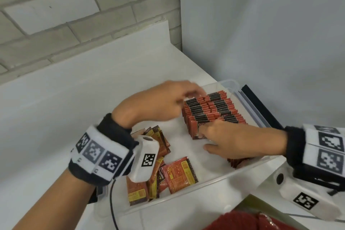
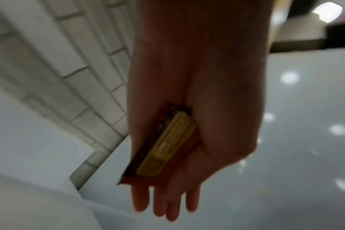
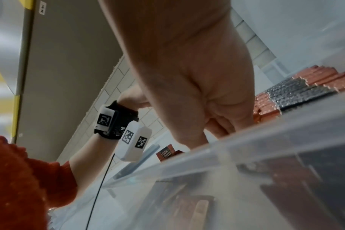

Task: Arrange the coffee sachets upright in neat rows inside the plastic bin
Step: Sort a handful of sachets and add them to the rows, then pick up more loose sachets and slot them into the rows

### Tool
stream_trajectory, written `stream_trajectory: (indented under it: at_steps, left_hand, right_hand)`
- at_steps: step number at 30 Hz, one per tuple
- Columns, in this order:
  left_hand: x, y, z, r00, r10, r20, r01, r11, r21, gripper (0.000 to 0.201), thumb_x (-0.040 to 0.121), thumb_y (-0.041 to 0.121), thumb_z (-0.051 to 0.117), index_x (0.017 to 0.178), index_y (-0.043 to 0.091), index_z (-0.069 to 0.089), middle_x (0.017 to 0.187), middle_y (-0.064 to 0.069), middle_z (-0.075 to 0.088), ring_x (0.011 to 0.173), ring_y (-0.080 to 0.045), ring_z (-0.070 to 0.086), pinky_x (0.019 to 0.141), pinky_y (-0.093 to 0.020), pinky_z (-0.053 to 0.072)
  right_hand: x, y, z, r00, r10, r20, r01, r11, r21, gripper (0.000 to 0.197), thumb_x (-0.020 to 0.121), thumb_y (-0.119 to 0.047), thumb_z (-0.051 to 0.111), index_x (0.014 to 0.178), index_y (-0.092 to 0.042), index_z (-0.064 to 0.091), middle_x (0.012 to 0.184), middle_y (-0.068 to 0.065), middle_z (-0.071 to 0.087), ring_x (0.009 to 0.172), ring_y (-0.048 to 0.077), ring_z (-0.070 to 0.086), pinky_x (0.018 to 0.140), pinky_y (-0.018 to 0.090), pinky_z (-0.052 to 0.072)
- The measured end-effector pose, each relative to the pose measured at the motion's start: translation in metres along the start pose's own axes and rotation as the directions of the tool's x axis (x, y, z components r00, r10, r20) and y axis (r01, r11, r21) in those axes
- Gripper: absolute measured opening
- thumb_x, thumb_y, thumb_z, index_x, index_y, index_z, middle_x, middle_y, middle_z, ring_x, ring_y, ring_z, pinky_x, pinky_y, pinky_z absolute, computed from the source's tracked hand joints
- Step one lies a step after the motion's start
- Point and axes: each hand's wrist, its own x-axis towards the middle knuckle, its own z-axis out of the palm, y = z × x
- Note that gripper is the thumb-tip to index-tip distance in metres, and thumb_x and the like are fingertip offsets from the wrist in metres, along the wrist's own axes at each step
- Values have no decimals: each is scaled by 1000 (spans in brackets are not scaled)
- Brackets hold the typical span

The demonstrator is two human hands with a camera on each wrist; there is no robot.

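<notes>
Holding one sachet (image 2: 163, 146) in our left hand (image 1: 160, 102), thumb clamped; upright rows (image 1: 211, 110) sit at 3 o'clock, right hand (image 1: 240, 140) bracing their front, fingers curled.

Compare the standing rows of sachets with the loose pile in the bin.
The rows stand upright on edge, packed tight, tops showing as red and black bands; the pile lies flat and overlapping, faces and yellow panels showing. The rows sit at the bin's far right, the pile near left. Both hold the same red sachets.
</notes>
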Motion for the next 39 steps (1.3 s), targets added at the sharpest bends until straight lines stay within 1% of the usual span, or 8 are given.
stream_trajectory:
  at_steps: [4, 10, 13, 17, 24, 29, 33, 39]
  left_hand:
    - [2, 7, 16, 950, -129, 286, 63, 972, 228, 66, 85, -14, 36, 142, 18, 42, 144, 1, 45, 126, -12, 44, 90, -7, 29]
    - [1, 0, 29, 930, -196, 310, 74, 928, 366, 70, 82, -14, 36, 147, 14, 33, 151, -3, 33, 136, -17, 31, 105, -19, 24]
    - [-4, 4, 21, 952, -202, 232, 152, 965, 214, 68, 85, -14, 36, 145, 18, 36, 143, -2, 40, 124, -12, 41, 88, -3, 29]
    - [-13, -9, 16, 896, -440, -54, 438, 898, -44, 40, 90, 0, 48, 127, 14, 54, 121, -8, 60, 113, -21, 57, 98, -32, 45]
    - [-10, -10, 53, 745, -605, 282, 572, 362, -736, 19, 90, -10, 50, 96, 3, 63, 91, -12, 65, 89, -23, 61, 65, -24, 50]
    - [-9, -11, 53, 716, -646, 265, 570, 322, -756, 17, 90, -10, 51, 98, 2, 61, 98, -16, 64, 94, -26, 60, 71, -26, 49]
    - [-16, -13, 36, 765, -618, 182, 485, 366, -794, 30, 87, -8, 58, 116, 0, 61, 117, -18, 66, 106, -27, 65, 85, -29, 52]
    - [-15, -7, 16, 888, -458, 23, 172, 287, -942, 36, 73, 4, 68, 109, 6, 67, 97, -16, 72, 92, -26, 71, 76, -28, 59]
  right_hand:
    - [2, -5, 2, 998, 31, 48, -29, 999, -37, 38, 99, -37, 47, 130, -15, 46, 121, 1, 55, 99, 17, 59, 87, 31, 51]
    - [3, -6, 3, 998, 31, 50, -30, 999, -10, 57, 98, -41, 48, 146, -16, 31, 137, -1, 44, 114, 16, 51, 96, 27, 45]
    - [2, -6, 2, 998, 33, 61, -33, 999, 2, 56, 98, -41, 48, 146, -17, 29, 138, -2, 42, 115, 16, 50, 98, 29, 45]
    - [3, -5, 2, 997, 30, 65, -32, 999, 30, 60, 98, -41, 48, 149, -17, 26, 142, -3, 39, 121, 16, 47, 101, 29, 43]
    - [4, -4, 1, 998, 18, 54, -20, 999, 30, 54, 98, -42, 48, 144, -17, 32, 135, -2, 43, 115, 16, 49, 95, 28, 45]
    - [4, -1, 0, 998, 15, 54, -15, 1000, 18, 51, 98, -42, 47, 141, -19, 35, 133, -3, 45, 113, 16, 50, 94, 30, 46]
    - [-1, 2, -8, 998, -37, 50, 33, 996, 82, 26, 97, -42, 50, 114, -23, 50, 107, -9, 55, 93, 9, 56, 82, 22, 48]
    - [-9, 14, -41, 992, -13, -129, 73, 880, 468, 31, 83, -54, 61, 96, -26, 66, 89, -9, 71, 82, 1, 66, 80, 19, 53]
